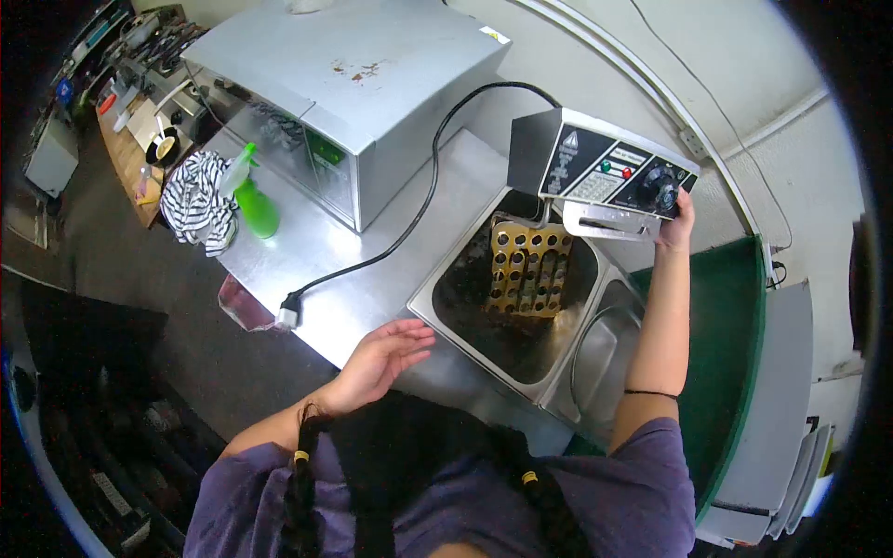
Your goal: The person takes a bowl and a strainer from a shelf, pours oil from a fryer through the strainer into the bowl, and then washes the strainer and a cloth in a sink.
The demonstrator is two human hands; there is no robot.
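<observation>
My right hand (681,223) grips the right end of a fryer control unit (605,172), beside its black dial. The unit is tilted over the back of a steel fryer tank (479,349). Below it, a perforated metal plate (530,270) with round holes hangs inside the tank, over dark residue. Near the tank's front left edge is my left hand (386,358), palm turned inward, fingers apart and holding nothing. From the unit a black cable (431,177) runs to a plug (289,314) at the counter's front edge.
A large steel appliance (409,46) stands at the back left. Beside it on the counter (353,279) are a green spray bottle (256,209) and a striped cloth (198,200). A metal basin (609,358) and a green surface (721,344) lie to the right.
</observation>
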